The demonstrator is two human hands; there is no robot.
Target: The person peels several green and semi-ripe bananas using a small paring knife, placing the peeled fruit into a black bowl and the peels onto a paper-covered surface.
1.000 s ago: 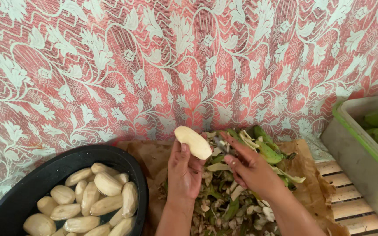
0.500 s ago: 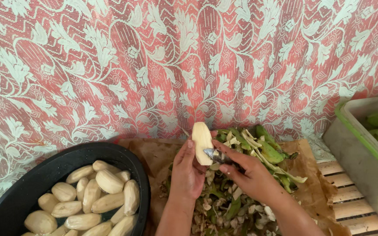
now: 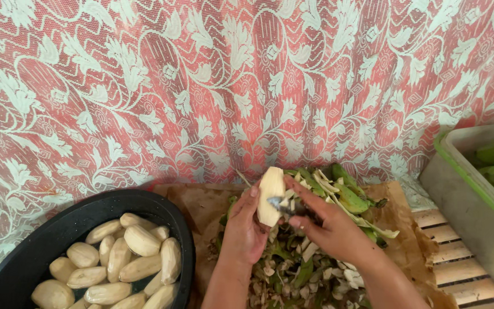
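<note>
Head view, near to far. Left hand [image 3: 246,229]: closed around peeled pale banana [image 3: 271,195], held upright over peel heap [image 3: 293,269]. Right hand [image 3: 333,229]: gripping small knife [image 3: 278,205], blade against fruit's side. Step judged: trimming last skin (nearly clean). Next move calls for a shallow stroke, thumb kept off the edge. Left: black tub [image 3: 58,234] holding peeled fruit. Beneath: brown paper [image 3: 201,206] over wooden slats [image 3: 453,252]. Right: green-rimmed crate [image 3: 470,194], green fruit inside. Behind: red lace cloth [image 3: 201,86].
</note>
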